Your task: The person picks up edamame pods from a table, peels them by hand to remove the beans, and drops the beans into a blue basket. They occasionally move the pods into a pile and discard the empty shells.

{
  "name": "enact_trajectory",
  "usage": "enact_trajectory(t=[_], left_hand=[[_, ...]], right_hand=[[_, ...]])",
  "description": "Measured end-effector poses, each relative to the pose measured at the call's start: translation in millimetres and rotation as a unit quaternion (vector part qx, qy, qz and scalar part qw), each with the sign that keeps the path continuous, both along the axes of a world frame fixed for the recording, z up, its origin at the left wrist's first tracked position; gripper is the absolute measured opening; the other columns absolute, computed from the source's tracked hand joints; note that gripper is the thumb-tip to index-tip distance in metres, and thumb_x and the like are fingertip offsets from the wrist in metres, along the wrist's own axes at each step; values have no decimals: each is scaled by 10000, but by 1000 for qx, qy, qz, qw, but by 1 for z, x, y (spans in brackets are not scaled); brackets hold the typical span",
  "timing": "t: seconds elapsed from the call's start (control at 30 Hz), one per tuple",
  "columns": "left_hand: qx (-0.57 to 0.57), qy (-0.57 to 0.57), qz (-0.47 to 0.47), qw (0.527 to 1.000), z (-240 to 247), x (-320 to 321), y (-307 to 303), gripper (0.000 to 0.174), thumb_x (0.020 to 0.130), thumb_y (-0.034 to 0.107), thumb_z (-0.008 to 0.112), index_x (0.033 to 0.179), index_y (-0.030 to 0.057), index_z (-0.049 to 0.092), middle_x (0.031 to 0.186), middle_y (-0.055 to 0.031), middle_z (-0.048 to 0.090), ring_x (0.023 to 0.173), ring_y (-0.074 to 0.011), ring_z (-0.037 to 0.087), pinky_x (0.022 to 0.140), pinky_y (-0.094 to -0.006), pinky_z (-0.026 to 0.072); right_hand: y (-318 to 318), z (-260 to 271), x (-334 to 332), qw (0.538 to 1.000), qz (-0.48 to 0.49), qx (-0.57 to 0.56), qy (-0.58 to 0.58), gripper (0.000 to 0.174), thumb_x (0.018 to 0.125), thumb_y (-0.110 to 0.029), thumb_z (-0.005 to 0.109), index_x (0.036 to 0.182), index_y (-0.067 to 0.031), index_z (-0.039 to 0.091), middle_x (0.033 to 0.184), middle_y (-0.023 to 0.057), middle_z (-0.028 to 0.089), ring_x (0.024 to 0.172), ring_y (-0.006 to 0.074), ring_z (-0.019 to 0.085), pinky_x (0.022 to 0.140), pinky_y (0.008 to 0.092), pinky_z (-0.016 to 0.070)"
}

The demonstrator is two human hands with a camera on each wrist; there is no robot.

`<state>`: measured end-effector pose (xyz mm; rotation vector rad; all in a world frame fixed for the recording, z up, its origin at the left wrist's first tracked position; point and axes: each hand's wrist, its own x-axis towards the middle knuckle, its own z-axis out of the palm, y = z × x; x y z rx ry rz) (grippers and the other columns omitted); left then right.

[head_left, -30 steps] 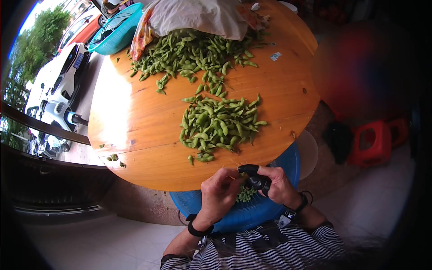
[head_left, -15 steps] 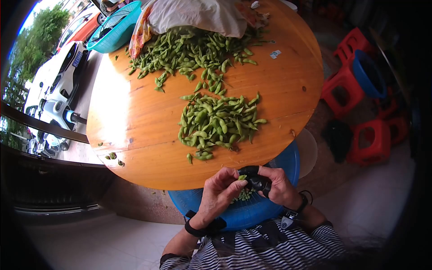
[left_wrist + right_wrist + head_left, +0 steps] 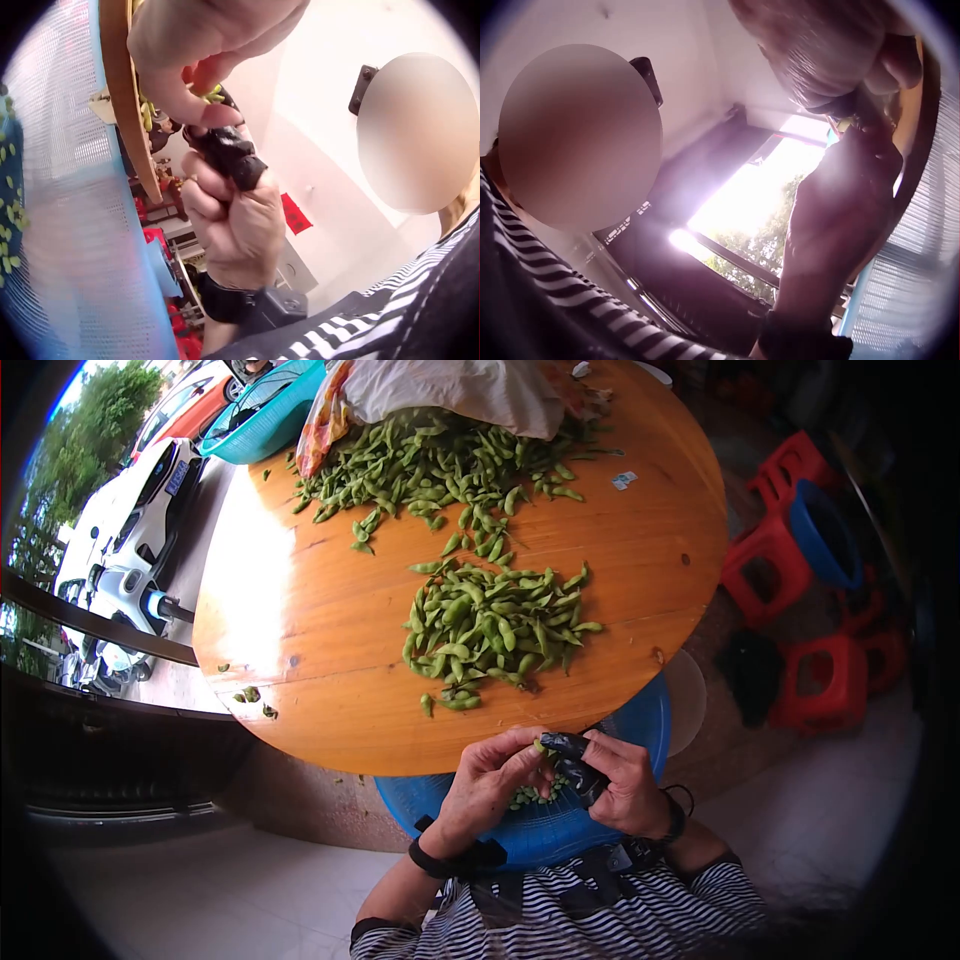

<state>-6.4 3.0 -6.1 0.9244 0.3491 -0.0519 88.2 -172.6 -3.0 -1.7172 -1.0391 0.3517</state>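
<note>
Above a blue mesh basket point(image 3: 405, 800), both hands meet at one green soybean pod point(image 3: 540, 746). My left hand point(image 3: 490, 785) pinches the pod between thumb and fingers. Black wrapping point(image 3: 580, 780) covers the thumb and forefinger of my right hand point(image 3: 628, 790), which pinch the pod's other side. The left wrist view shows the pod point(image 3: 214, 94) partly hidden behind left fingers. Shelled beans point(image 3: 528, 797) lie in the basket under the hands. A small heap of pods point(image 3: 490, 625) rests on the wooden table just ahead.
A larger pod pile point(image 3: 420, 465) spreads from under a white cloth-like bag point(image 3: 455, 395) at the table's point(image 3: 640, 560) far side. A turquoise basket point(image 3: 265, 415) stands far left. Red stools point(image 3: 822, 685) are on the floor at right. A few scraps point(image 3: 250, 695) lie near the left edge.
The left hand's fingers have closed in over the pod, which showed more half a second ago. The right hand's wrapped forefinger has shifted onto the pod. The heaps look the same.
</note>
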Motion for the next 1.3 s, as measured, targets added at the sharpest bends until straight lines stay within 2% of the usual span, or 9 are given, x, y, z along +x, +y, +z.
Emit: enact_trajectory(t=[0.27,0.4,0.47,0.53,0.7,0.9,0.93,1.07,1.3], left_hand=[[-68,-15,32,997,-21,-5,-9,240,981,170,593,1139,-3,642,884,-37,620,755,-99,549,669,-248,454],[147,-12,-79,986,11,-8,4,204,968,103,584,1112,-16,664,982,-70,695,877,-168,651,767,-291,519],[431,-121,-199,872,21,-14,21,168,903,43,649,1060,1,694,1005,-122,721,939,-235,694,807,-324,545],[506,-56,-62,858,30,-16,32,174,848,1,683,1020,10,705,942,-135,715,858,-278,701,762,-345,555],[770,-41,90,631,11,-2,71,154,848,3,672,1001,12,688,941,-128,625,767,-275,665,664,-368,535],[738,-72,109,662,9,2,57,157,829,10,697,981,26,658,909,-122,618,706,-245,645,602,-331,518],[737,-76,107,663,8,1,53,157,829,10,697,981,26,658,909,-122,618,706,-245,645,602,-331,518],[675,-79,152,718,2,5,36,191,820,-10,721,999,22,662,762,-75,652,554,-139,583,541,-260,480],[424,-18,119,898,2,2,28,168,869,-20,694,1034,-8,663,754,1,644,561,-30,529,509,-192,414]], right_hand=[[-5,6,8,998,9,2,56,505,643,95,528,1137,58,626,893,144,609,765,266,632,672,326,504],[-33,24,24,979,-121,52,158,346,891,2,449,1169,30,653,861,75,700,767,121,664,734,248,513],[-66,38,42,970,-206,-35,128,374,818,46,446,1116,20,670,828,69,693,739,120,653,712,243,503],[-98,38,60,958,-240,-146,-49,360,756,92,486,1082,41,629,763,128,629,663,181,600,639,285,464],[-127,28,68,907,-297,-257,-152,306,712,124,438,981,47,559,706,185,516,636,358,513,603,375,432],[-60,33,51,962,-231,-132,-56,259,759,92,528,992,36,626,747,161,614,672,282,634,626,334,472],[-45,28,45,973,-199,-107,-35,347,790,57,500,1099,9,652,761,78,662,696,141,646,654,252,485],[0,8,27,994,-44,-51,90,347,755,73,552,1084,27,648,786,116,665,697,194,647,668,300,499],[30,3,17,943,-3,10,333,357,800,38,441,1091,32,649,816,46,680,627,79,566,578,241,463]])
